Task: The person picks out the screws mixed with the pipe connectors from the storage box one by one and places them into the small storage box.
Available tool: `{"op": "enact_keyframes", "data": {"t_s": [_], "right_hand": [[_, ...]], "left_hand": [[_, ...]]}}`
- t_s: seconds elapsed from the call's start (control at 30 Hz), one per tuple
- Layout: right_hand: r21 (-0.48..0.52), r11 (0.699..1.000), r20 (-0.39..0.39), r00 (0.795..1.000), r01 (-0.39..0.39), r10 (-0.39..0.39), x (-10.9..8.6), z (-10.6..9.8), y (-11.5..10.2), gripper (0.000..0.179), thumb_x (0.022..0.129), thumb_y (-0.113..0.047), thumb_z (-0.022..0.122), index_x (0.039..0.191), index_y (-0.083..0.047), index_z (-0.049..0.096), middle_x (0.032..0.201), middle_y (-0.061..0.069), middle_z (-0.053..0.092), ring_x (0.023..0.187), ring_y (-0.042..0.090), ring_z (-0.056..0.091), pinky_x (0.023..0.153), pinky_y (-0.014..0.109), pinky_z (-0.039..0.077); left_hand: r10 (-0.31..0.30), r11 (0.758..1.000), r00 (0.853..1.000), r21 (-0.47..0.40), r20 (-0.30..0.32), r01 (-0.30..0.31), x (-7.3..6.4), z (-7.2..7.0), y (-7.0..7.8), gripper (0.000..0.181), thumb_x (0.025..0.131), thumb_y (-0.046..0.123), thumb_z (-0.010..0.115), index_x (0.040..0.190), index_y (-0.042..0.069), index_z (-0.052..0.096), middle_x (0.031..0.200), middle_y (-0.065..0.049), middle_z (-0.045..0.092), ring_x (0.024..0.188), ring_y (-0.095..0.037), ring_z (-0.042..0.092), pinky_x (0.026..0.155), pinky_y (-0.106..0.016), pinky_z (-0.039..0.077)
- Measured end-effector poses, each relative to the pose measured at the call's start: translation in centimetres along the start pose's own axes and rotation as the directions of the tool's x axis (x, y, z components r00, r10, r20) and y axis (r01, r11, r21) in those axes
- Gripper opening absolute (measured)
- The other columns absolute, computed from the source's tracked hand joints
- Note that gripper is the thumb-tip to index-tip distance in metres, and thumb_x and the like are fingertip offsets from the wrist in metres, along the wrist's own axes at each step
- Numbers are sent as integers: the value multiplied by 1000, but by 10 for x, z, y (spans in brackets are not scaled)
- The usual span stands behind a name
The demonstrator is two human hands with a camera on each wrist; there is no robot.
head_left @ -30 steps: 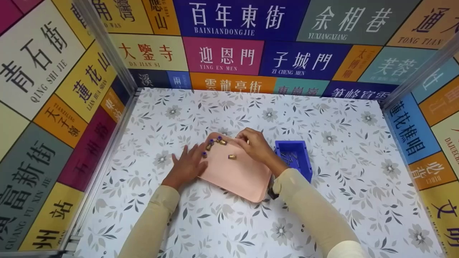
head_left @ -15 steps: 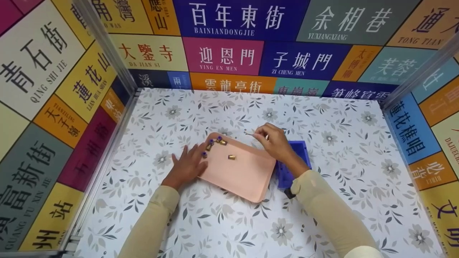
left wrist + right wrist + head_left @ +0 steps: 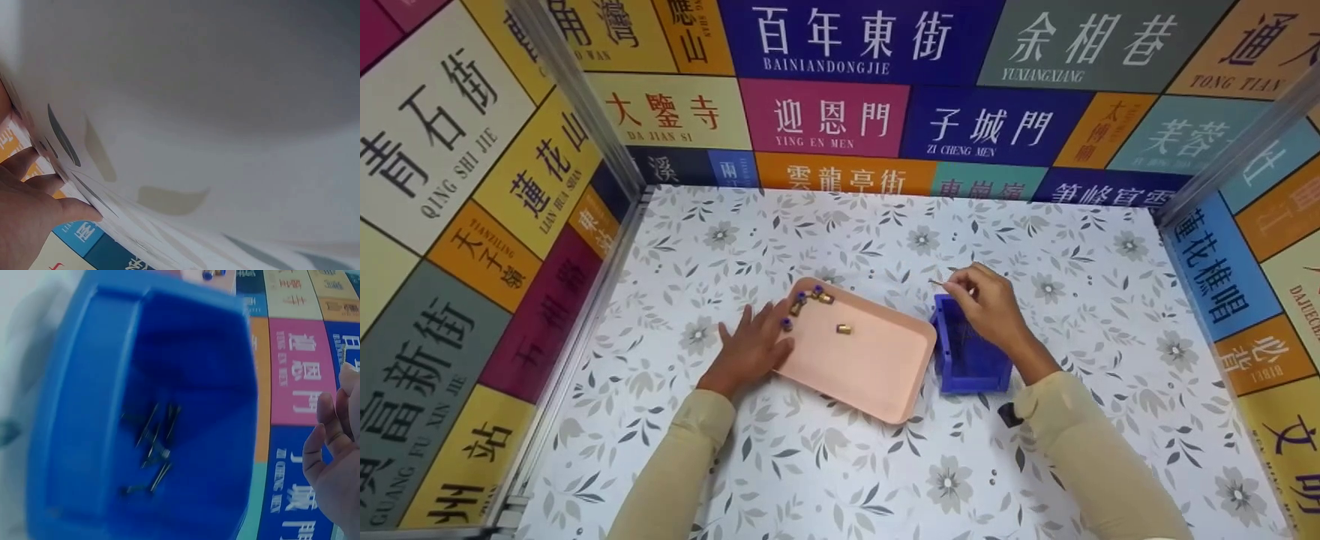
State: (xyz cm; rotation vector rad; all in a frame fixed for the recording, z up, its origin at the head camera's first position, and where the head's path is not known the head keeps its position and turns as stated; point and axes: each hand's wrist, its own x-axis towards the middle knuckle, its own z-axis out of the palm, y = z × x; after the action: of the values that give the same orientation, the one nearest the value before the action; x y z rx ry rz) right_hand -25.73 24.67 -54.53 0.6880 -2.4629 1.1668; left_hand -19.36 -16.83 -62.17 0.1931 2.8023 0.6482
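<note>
A pink tray (image 3: 870,367) lies tilted on the table in the head view. My left hand (image 3: 748,349) rests on its left edge, fingers spread. Inside it, several small brass cylinders with blue ends (image 3: 797,307) gather at the far left corner, and a single brass cylinder (image 3: 846,328) lies nearer the middle. Between thumb and fingertips my right hand (image 3: 988,304) pinches a thin screw (image 3: 936,283), its threaded end showing in the right wrist view. That hand is above the far end of a blue bin (image 3: 976,384), which holds several loose screws (image 3: 160,475).
The bin stands close against the tray's right side. Flower-patterned white covering (image 3: 720,465) spreads over the table. Printed sign panels (image 3: 840,120) wall off the back and both sides. A black piece (image 3: 1011,413) shows by the right sleeve.
My right hand has moved right from over the tray's far edge to over the blue bin, carrying the screw. The left hand and the brass cylinders have stayed in place.
</note>
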Motion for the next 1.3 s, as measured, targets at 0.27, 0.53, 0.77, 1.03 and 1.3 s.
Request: {"op": "enact_keyframes", "data": {"t_s": [0.27,0.53,0.77,1.03,1.3], "right_hand": [[-26,999,-58,998,-32,30,-18,-15,18,8,94,-11,74,88,-7,70,77,3,58,66,6,48,60,16,37],[-2,998,-92,994,-59,58,-35,-19,29,9,93,-9,75,88,-3,70,75,3,58,67,8,48,61,15,38],[-24,997,-96,993,-72,69,-41,-24,31,7,92,-5,75,88,-2,70,78,6,60,74,5,52,65,18,42],[-43,998,-96,994,-55,50,-49,-28,39,6,90,-3,76,88,-2,71,78,7,62,75,3,54,66,17,41],[-53,995,-120,990,-81,74,-53,-30,44,7,90,-4,76,88,-1,71,77,6,62,74,4,53,65,21,41]], "left_hand": [[-12,1000,1000,-3,-6,12,-2,-1,2,70,106,55,39,163,46,1,173,-7,16,158,-47,3,111,-83,-5],[-14,1000,1000,-10,-3,14,-3,0,2,69,105,56,39,163,47,1,173,-5,15,158,-46,2,112,-82,-6],[2,1000,1000,1,-4,-2,-2,1,1,70,105,57,38,163,45,1,173,-7,16,157,-47,3,111,-83,-5],[8,1000,1000,9,-17,-8,0,1,1,70,105,55,40,164,42,6,172,-9,20,156,-49,6,110,-85,-1],[-1,1000,1000,1,-9,1,0,1,-1,69,105,55,39,164,43,5,172,-8,19,157,-47,5,111,-84,-4]]}}
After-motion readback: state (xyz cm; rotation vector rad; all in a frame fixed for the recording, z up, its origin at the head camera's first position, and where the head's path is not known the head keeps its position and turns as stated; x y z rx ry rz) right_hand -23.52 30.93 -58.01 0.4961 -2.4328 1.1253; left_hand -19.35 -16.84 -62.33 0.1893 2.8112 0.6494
